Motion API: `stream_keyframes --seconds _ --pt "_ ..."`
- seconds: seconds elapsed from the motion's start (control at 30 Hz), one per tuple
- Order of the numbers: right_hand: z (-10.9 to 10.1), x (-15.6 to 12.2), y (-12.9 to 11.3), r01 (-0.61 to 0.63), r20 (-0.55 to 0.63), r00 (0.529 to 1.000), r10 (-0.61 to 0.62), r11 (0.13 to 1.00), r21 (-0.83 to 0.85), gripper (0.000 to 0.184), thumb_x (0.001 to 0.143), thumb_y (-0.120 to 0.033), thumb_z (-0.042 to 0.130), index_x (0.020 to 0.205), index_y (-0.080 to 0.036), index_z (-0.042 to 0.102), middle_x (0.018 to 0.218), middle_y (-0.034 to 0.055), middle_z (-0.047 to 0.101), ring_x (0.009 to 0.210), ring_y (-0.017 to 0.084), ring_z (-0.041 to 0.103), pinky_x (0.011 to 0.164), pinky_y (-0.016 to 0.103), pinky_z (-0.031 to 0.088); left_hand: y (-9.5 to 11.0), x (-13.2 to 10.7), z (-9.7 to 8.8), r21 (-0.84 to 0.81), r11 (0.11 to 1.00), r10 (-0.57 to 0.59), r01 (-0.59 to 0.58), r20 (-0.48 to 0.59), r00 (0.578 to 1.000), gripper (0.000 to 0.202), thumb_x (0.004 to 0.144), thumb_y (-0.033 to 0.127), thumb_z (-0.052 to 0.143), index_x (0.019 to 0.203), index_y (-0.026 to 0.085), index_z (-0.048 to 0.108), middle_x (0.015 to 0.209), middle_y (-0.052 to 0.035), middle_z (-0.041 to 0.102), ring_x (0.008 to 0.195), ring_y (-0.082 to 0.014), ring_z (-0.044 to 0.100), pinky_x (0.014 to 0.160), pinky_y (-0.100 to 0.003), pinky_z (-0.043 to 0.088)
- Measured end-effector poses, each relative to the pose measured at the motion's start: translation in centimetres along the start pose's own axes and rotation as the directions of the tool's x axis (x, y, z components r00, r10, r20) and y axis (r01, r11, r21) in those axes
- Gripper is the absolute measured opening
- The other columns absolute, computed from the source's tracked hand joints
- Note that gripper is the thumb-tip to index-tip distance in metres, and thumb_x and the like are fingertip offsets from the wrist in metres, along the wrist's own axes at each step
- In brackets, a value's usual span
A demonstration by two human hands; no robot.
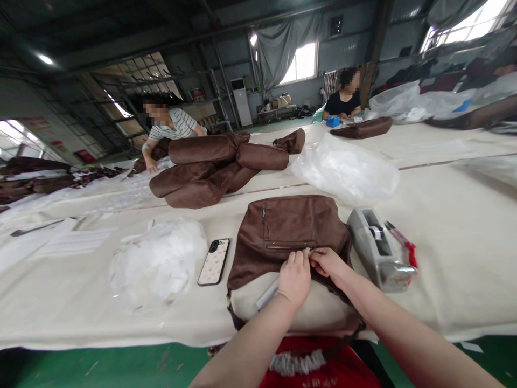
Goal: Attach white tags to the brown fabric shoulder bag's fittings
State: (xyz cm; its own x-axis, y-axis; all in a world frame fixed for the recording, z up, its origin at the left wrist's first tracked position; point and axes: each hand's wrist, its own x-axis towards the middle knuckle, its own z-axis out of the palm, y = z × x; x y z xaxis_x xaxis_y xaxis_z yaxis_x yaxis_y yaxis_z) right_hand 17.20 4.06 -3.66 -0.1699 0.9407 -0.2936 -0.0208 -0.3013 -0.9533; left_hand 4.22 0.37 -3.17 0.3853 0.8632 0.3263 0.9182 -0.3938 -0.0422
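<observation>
A brown leather bag [294, 221] lies on the table before me, with a zipper [288, 247] across its panel and a cream-coloured area nearest me. Both hands meet at the zipper's right end. There, a small white piece [307, 250] shows between the fingertips. My left hand [296, 277] is closed, its fingers bent over that piece. From the right, my right hand [326, 263] pinches at the same spot; fingers partly hide what is held. A white strip [267, 295] lies on the bag under my left wrist.
A tape dispenser [377, 250] and a red-handled tool [406, 242] stand right of the bag. Left are a phone [214, 262] and a white plastic bundle [161, 264]. Beyond lie several brown bags [202, 150] and clear plastic [347, 167]. Two people work across the table.
</observation>
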Motion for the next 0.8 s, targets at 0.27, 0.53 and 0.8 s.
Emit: stream_keyframes --seconds 0.27,0.53,0.8 --pt "0.0 -0.8 -0.5 0.040 0.027 0.999 -0.040 0.999 0.015 0.042 0.072 -0.055 0.062 0.056 -0.017 0.053 0.050 -0.0029 0.051 0.032 0.004 0.031 0.030 0.020 0.018 0.0 -0.4 -0.7 -0.044 0.999 0.032 -0.032 0.005 0.999 0.037 0.091 0.013 0.042 0.128 0.009 0.048 0.098 -0.0108 0.056 0.093 -0.0220 0.054 0.070 -0.031 0.049" --pt "0.2 -0.7 0.0 0.146 0.024 0.989 -0.145 0.989 -0.039 0.048 0.073 -0.064 0.057 0.059 -0.019 0.053 0.046 -0.0049 0.048 0.032 0.005 0.030 0.031 0.020 0.019 -2.4 2.6 -3.4 -0.413 0.827 -0.212 0.382 0.401 0.891 0.025 0.089 0.025 0.044 0.107 0.016 0.060 0.103 -0.0098 0.067 0.096 -0.0212 0.061 0.082 -0.028 0.045" --pt "0.8 -0.4 0.0 0.188 -0.033 0.978 -0.206 0.936 -0.298 0.041 0.080 -0.053 0.048 0.056 -0.020 0.050 0.043 -0.0035 0.050 0.030 0.008 0.036 0.031 0.020 0.024 -2.9 2.9 -2.7 -0.402 0.895 0.002 0.192 0.434 0.901 0.034 0.093 0.024 0.031 0.089 0.015 0.064 0.090 -0.0133 0.069 0.086 -0.0256 0.064 0.074 -0.033 0.044"
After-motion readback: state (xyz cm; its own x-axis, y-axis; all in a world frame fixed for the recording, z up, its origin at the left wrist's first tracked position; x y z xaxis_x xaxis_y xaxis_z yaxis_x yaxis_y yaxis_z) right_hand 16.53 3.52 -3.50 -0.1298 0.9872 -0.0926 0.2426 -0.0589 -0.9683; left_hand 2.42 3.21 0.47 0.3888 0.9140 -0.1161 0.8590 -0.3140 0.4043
